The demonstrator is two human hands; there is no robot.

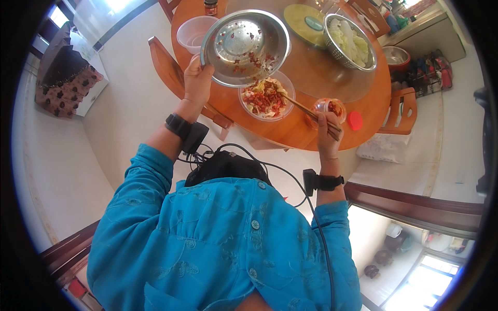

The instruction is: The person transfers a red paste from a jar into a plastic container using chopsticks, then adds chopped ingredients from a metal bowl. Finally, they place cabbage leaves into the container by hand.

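My left hand (pixel 197 79) grips the rim of a stainless steel bowl (pixel 245 46), tilted above the table, with bits of red chilli mixture stuck to its inside. Below the bowl's lower edge, a clear plastic bowl (pixel 266 99) holds pale chopped vegetable topped with the red mixture. In my right hand (pixel 330 130) is a pair of wooden chopsticks (pixel 301 107), their tips at the food in the plastic bowl. Behind that hand stands an uncapped clear jar (pixel 334 105) with red contents, and beside it lies a red lid (pixel 355 120).
On the round wooden table (pixel 365 101) are a metal colander (pixel 350 42) of cabbage leaves, an empty clear plastic bowl (pixel 190 34), a small dark-lidded jar (pixel 211 7) and a yellow-green round mat (pixel 303 23). Wooden chairs (pixel 165 64) stand around it. Black cables hang before my body.
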